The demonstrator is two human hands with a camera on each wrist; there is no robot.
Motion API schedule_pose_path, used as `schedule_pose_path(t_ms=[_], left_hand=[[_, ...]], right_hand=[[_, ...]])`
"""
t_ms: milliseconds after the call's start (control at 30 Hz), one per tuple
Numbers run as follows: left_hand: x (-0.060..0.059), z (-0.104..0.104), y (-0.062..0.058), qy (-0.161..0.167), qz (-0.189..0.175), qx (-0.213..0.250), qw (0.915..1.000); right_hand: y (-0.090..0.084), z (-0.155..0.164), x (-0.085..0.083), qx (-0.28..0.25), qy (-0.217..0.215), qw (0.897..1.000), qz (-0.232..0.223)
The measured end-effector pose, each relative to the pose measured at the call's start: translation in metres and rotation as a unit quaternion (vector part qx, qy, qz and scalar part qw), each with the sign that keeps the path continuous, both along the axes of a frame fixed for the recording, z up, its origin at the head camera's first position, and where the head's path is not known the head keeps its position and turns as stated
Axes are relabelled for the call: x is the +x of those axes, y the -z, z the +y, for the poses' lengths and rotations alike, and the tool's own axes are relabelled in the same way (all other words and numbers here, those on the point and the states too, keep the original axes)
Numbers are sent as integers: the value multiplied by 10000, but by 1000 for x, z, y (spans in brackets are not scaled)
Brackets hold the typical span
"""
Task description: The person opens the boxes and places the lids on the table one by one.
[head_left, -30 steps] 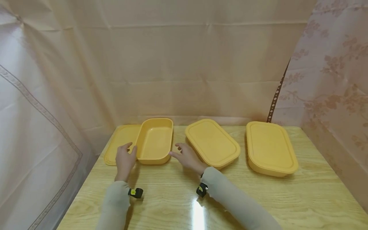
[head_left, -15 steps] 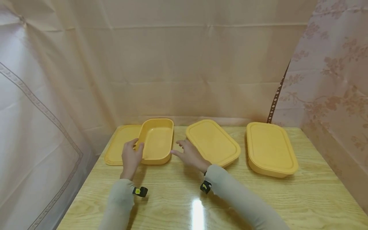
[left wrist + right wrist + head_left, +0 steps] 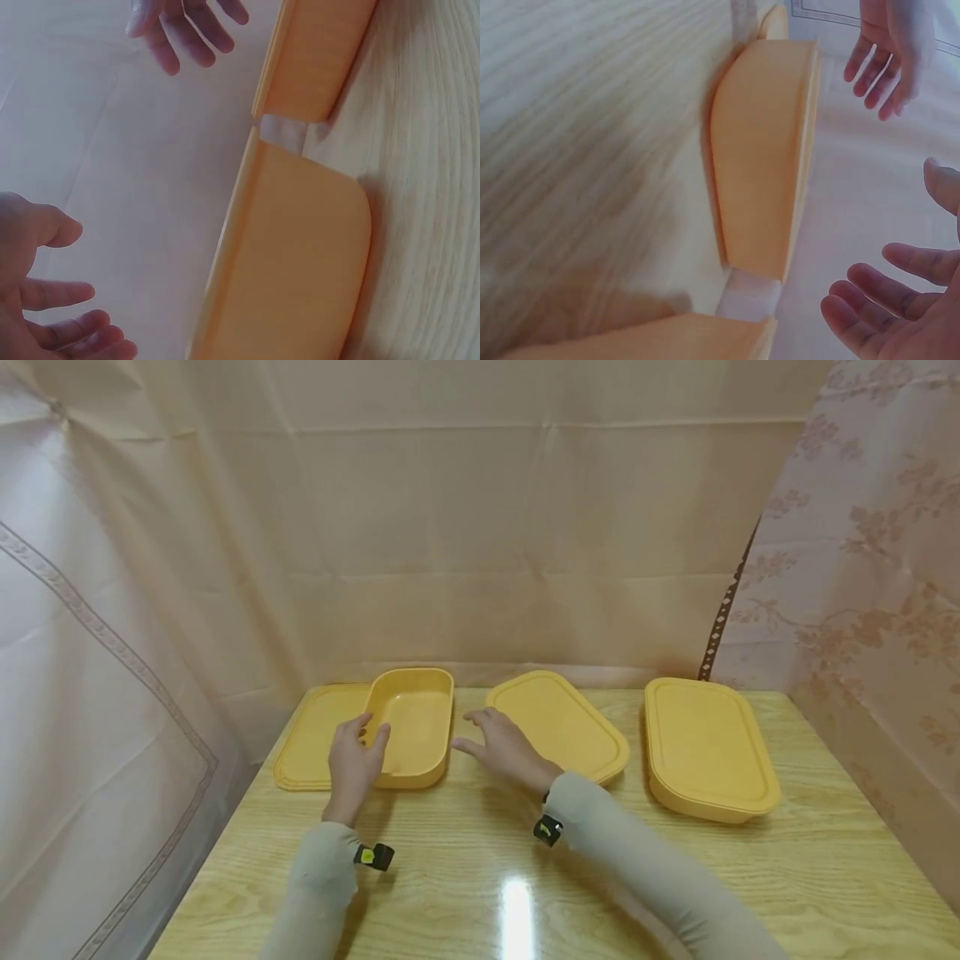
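Evidently, left hand and right hand are spread, gripping nothing; the lidless box stands between and below them, apparently needing no support since its base rests flat.

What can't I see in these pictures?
Head view: inside the middle box and rightmost box; both are closed on top.
Head view: right edge of the flat lid; the open box hides it.
Right wrist view: part of the right hand; the picture's edge cuts it off.
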State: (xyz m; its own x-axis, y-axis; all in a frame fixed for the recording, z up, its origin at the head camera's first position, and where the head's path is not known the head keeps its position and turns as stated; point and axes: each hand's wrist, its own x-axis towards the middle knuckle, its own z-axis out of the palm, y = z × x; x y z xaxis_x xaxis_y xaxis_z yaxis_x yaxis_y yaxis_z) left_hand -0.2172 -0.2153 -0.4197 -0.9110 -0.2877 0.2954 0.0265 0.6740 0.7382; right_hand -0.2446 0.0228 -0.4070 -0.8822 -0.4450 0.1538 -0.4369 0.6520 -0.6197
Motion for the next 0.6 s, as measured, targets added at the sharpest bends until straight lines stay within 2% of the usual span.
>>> schedule_pose_path(t_ms=[200, 367, 600], left_hand=[[-1, 6, -6, 83, -157, 222, 9996], [-1, 11, -10, 237, -196, 125, 9994], [-4, 20, -9, 205, 195, -77, 9996]], right_hand=[[-13, 5, -2, 221, -26, 9997, 67], [-21, 10, -3, 439, -44, 9988, 192], [-24, 16, -1, 460, 22, 9985, 290]])
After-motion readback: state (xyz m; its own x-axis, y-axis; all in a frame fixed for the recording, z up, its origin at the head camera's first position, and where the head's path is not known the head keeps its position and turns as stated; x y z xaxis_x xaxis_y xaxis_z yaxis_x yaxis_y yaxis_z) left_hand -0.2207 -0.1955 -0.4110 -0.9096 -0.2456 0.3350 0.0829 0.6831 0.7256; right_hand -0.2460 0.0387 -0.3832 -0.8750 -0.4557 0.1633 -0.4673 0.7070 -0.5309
